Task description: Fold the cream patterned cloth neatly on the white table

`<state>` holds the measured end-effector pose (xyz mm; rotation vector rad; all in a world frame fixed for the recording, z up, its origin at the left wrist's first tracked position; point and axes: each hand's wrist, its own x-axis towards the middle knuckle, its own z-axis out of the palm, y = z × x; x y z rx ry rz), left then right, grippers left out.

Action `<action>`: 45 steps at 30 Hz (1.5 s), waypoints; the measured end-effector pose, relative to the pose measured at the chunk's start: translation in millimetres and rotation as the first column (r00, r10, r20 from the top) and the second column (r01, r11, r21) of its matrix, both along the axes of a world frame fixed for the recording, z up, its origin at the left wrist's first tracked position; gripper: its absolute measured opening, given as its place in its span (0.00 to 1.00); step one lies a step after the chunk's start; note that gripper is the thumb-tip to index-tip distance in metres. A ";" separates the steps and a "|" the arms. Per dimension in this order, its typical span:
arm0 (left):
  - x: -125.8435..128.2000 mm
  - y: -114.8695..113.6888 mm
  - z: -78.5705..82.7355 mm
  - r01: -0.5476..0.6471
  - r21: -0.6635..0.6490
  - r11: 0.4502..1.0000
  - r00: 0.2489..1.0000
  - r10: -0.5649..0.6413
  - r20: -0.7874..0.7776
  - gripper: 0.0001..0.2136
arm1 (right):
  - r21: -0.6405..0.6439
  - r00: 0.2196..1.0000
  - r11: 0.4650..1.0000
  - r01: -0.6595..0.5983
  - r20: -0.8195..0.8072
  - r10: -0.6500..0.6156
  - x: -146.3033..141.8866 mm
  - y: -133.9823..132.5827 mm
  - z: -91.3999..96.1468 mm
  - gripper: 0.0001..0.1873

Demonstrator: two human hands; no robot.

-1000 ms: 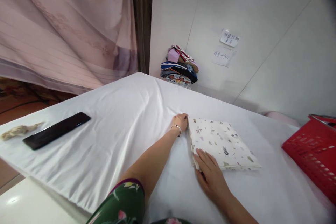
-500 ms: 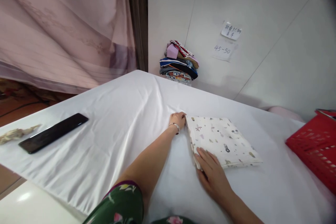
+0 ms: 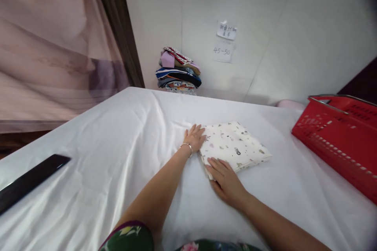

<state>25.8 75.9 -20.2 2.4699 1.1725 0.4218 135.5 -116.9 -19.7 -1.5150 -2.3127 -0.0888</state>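
Note:
A folded white cloth point(image 3: 232, 144) with small printed figures lies flat on the white-sheeted table. My left hand point(image 3: 194, 138), with a bracelet at its wrist, rests at the cloth's far left corner with fingers spread and fingertips on its edge. My right hand point(image 3: 225, 180) lies over the near left corner. Its fingers are stretched out on top of the cloth, while the thumb sits low beside the edge, its tip partly hidden.
At the right stands a red plastic basket point(image 3: 338, 141) with metal handles. A long black glossy object point(image 3: 32, 182) lies at the left. Folded fabrics point(image 3: 179, 71) are stacked by the wall behind the table. Paper notes point(image 3: 224, 51) hang on the wall, and a pink curtain point(image 3: 53, 47) is at left.
The view has turned right, showing more of the basket. My left hand's fingers, curled at the cloth's corner before, are now spread over its edge. My right hand stays at the near corner.

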 end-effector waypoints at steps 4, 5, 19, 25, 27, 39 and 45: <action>-1.5 4.1 -2.4 -0.011 0.009 1.000 1.000 0.011 -0.024 0.21 | -0.023 1.000 1.000 0.017 0.009 -0.017 -2.2 0.1 3.7 0.24; -1.6 4.7 -0.4 -0.011 0.015 1.000 0.999 0.012 -0.033 0.21 | -0.024 1.000 0.999 0.023 0.008 -0.023 -2.5 0.1 4.1 0.24; -7.8 -59.2 -0.7 0.283 0.215 0.935 0.959 -0.279 -0.050 0.20 | -0.034 1.000 0.999 -0.003 0.018 0.004 -2.2 -3.3 13.6 0.19; -8.0 -57.0 -3.7 0.284 0.258 0.924 0.958 -0.284 -0.040 0.19 | -0.107 0.994 0.991 -0.080 0.060 0.087 32.8 -17.7 16.6 0.23; -7.6 -56.8 -3.3 0.286 0.250 0.925 0.958 -0.284 -0.044 0.19 | -0.132 0.997 0.990 -0.046 0.050 0.053 58.5 -24.2 17.5 0.24; -9.3 -58.5 -5.5 0.301 0.264 0.917 0.952 -0.303 -0.032 0.19 | 0.016 0.860 0.860 0.510 -0.023 -0.510 180.8 -62.8 3.1 0.19; -9.2 -60.5 -5.1 0.293 0.272 0.917 0.954 -0.300 -0.015 0.19 | -0.128 0.717 0.754 0.644 -0.242 -0.653 191.2 -28.6 14.9 0.21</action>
